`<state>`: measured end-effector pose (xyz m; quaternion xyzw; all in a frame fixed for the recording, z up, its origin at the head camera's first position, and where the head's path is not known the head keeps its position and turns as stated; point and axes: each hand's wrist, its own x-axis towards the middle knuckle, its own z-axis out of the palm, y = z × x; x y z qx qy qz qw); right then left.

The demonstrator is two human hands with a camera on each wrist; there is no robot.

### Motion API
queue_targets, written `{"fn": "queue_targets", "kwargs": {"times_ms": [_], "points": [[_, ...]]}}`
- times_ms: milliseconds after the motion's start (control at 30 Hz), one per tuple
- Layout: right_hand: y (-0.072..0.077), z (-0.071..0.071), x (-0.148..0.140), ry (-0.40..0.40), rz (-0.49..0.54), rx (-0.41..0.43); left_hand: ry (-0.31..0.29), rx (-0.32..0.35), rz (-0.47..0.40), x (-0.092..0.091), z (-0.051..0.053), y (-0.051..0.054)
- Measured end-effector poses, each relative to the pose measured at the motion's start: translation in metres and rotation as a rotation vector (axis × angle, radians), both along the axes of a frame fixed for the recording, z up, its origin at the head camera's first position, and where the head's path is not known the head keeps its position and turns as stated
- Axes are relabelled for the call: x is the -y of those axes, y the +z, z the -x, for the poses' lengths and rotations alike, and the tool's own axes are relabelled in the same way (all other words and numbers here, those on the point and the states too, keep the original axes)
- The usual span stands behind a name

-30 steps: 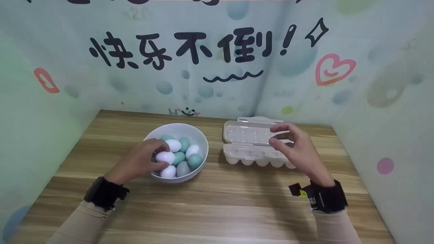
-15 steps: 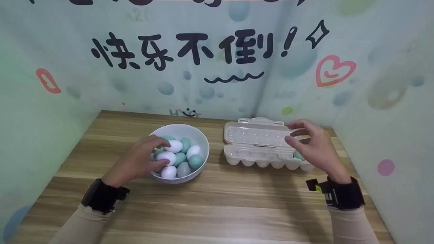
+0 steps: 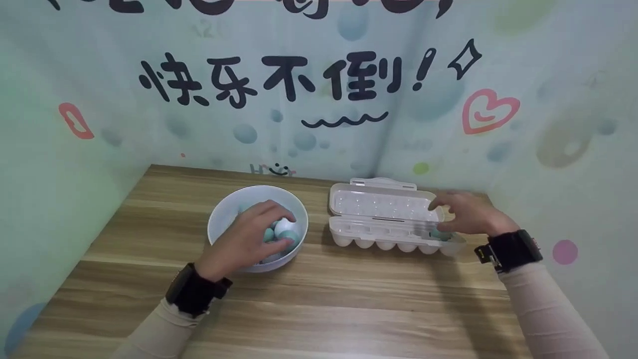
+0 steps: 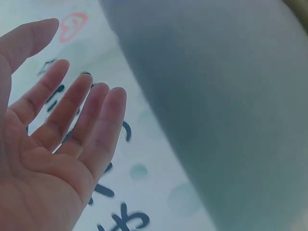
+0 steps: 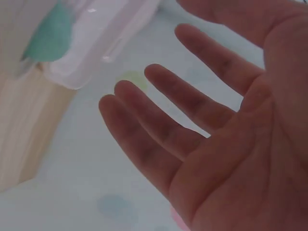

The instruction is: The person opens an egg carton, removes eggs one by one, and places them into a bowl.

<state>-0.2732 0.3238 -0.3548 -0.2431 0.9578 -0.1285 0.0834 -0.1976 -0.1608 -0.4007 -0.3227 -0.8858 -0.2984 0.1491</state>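
My left hand (image 3: 249,238) is over the white bowl (image 3: 218,219) in the head view, hiding much of what lies inside. Near its fingertips a white egg (image 3: 285,227) and a green egg (image 3: 288,237) show. Its fingers (image 4: 103,125) are spread and hold nothing in the left wrist view. At the right end of the clear egg carton (image 3: 389,232) my right hand (image 3: 468,214) hovers, fingers loosely bent. A green egg (image 3: 440,233) sits in the carton's right end just below it, also showing as a green egg (image 5: 50,36) in the right wrist view. The carton lid (image 3: 386,199) stands open.
The wooden table (image 3: 349,309) reaches to a printed cloth backdrop (image 3: 279,134) at the back, with cloth walls on both sides. A large blurred grey-green surface (image 4: 231,120) fills the right of the left wrist view.
My right hand has moved right, off the carton's middle to its right end, uncovering the green egg there. My left hand has shifted from the bowl's left side toward its middle right.
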Motion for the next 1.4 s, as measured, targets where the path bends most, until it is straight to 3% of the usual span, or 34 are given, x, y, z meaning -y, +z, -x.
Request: {"fn": "queue_targets", "kwargs": {"times_ms": [167,433,667,1133,1400], "points": [[-0.011,0.012,-0.003,0.002,-0.076,0.133,-0.035,0.014,-0.005,-0.024,-0.001,-0.003],[-0.022,0.016,0.001,-0.084,-0.118,0.223,-0.107,0.044,-0.052,-0.049,-0.002,-0.011],[-0.033,0.017,-0.001,-0.068,-0.111,0.169,-0.119,0.051,-0.039,-0.057,-0.001,-0.013],[-0.035,0.024,-0.009,-0.009,-0.092,0.096,-0.114,0.084,-0.064,-0.059,0.000,-0.014],[-0.018,0.013,0.000,-0.054,0.041,-0.148,-0.072,0.061,-0.103,-0.058,0.001,-0.012]]}}
